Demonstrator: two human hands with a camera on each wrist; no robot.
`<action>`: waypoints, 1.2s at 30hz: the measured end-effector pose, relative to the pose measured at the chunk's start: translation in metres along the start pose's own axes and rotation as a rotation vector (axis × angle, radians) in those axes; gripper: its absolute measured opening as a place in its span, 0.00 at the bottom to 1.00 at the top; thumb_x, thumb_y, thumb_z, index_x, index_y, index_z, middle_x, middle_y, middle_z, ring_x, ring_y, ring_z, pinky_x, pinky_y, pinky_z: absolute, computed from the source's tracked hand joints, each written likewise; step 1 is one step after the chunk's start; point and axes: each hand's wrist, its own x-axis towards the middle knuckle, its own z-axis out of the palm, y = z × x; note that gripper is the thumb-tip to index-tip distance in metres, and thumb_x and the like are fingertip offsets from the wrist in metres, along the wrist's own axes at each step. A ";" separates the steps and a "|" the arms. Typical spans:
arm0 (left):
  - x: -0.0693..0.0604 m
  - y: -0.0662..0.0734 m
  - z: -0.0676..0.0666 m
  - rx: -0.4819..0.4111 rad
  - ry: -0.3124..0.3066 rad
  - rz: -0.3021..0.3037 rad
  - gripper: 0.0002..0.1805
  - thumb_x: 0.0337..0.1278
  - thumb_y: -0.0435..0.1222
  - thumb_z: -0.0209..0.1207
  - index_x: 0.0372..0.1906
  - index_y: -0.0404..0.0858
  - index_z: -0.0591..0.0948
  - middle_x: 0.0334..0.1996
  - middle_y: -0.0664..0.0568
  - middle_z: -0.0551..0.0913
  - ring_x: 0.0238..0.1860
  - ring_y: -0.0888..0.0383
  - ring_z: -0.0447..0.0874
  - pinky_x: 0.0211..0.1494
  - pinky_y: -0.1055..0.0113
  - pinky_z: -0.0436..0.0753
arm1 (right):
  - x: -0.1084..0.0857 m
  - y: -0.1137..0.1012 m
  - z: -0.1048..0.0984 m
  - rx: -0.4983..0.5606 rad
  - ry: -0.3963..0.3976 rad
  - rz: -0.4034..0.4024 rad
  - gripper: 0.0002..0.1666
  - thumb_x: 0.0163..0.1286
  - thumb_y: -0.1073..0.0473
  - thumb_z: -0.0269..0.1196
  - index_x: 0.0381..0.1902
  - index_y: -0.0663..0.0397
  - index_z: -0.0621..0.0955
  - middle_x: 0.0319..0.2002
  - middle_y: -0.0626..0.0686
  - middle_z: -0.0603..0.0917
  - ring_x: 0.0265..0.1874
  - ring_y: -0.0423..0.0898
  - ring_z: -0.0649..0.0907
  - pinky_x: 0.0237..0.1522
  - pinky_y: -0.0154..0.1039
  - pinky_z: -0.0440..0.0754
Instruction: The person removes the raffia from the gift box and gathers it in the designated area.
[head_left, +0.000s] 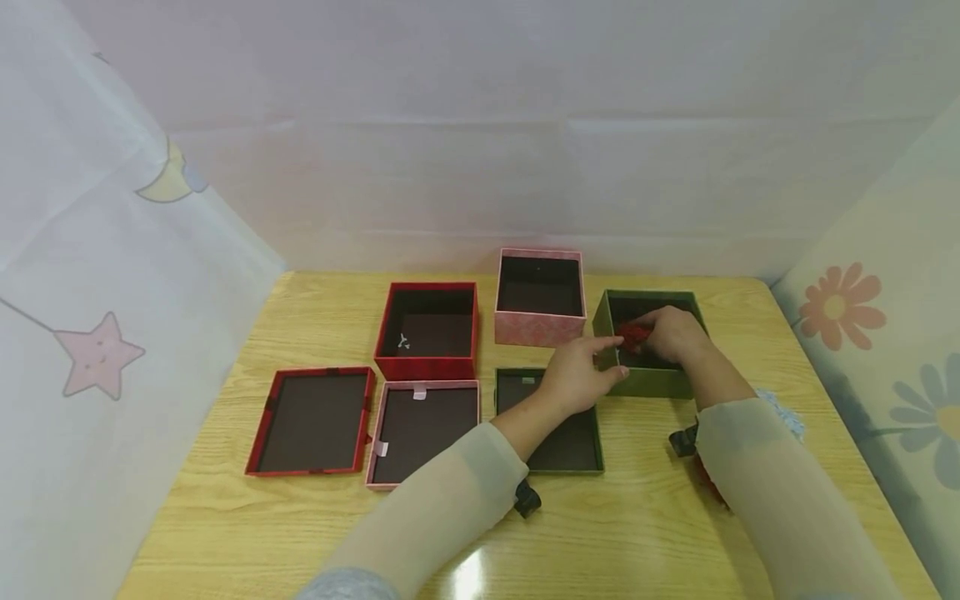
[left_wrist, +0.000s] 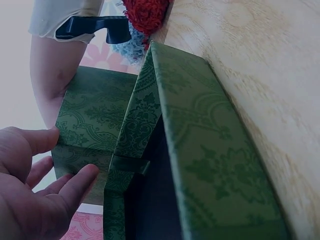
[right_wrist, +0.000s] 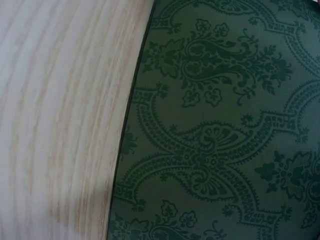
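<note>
An open green box (head_left: 648, 383) with a damask pattern stands at the right of the table. My right hand (head_left: 672, 335) reaches inside it and holds a red shredded bundle (head_left: 633, 335); its fingertips are partly hidden. My left hand (head_left: 576, 377) is at the box's left wall, thumb and fingers spread and relaxed. In the left wrist view, the left hand (left_wrist: 37, 182) appears beside the green wall, holding nothing. Below it lies the green lid (head_left: 551, 437), inner side up. The right wrist view shows only the patterned box wall (right_wrist: 210, 125) and wood, with no hand.
A red box (head_left: 426, 367) and a pink box (head_left: 540, 328) stand to the left. Red (head_left: 311, 425) and pink (head_left: 427, 429) lids lie in front. Light blue shreds (head_left: 783, 412) and another red bundle (left_wrist: 147, 15) lie by the right sleeve. White cloth hangs behind.
</note>
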 end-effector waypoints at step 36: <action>0.009 -0.006 -0.004 -0.030 -0.023 -0.012 0.28 0.67 0.48 0.68 0.70 0.53 0.80 0.43 0.53 0.89 0.37 0.66 0.82 0.26 0.70 0.78 | -0.046 -0.013 -0.043 0.157 0.067 -0.055 0.34 0.73 0.48 0.69 0.73 0.49 0.77 0.69 0.68 0.74 0.64 0.71 0.75 0.57 0.70 0.76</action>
